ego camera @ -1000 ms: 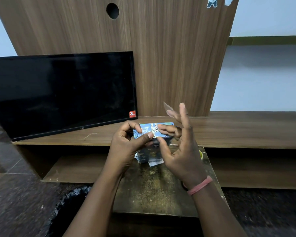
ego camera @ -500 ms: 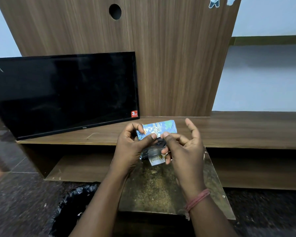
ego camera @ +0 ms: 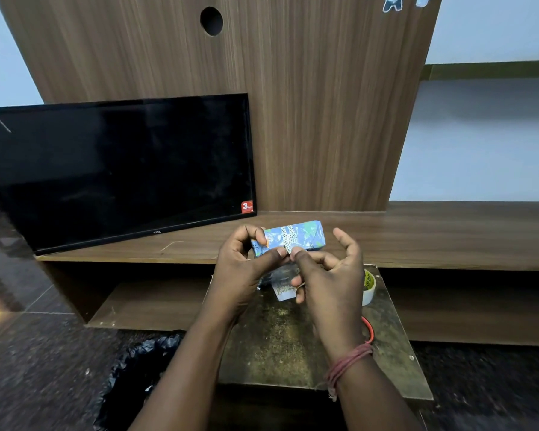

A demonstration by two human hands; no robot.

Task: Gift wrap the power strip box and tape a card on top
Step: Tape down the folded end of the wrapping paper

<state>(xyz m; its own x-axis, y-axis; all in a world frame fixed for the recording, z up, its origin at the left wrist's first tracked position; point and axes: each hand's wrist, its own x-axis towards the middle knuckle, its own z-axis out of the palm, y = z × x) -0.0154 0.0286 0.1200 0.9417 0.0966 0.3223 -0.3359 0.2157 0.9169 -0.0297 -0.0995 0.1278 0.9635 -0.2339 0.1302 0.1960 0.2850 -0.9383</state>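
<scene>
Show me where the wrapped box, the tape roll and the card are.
wrapped box [ego camera: 305, 236], head view, on its blue patterned top face
tape roll [ego camera: 369, 289], head view, on its outer side
card [ego camera: 282, 290], head view, on its white lettered face

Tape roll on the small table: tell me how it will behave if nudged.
The tape roll seems to stand on edge at the table's right rim, so it would probably roll or drop off. It looks light, likely shifting at a touch. Its hollow ring should be easy to grip.

Both hands [ego camera: 246, 269] [ego camera: 330, 284] gripping wrapped box [ego camera: 293, 236], card [ego camera: 282, 290] beneath
</scene>
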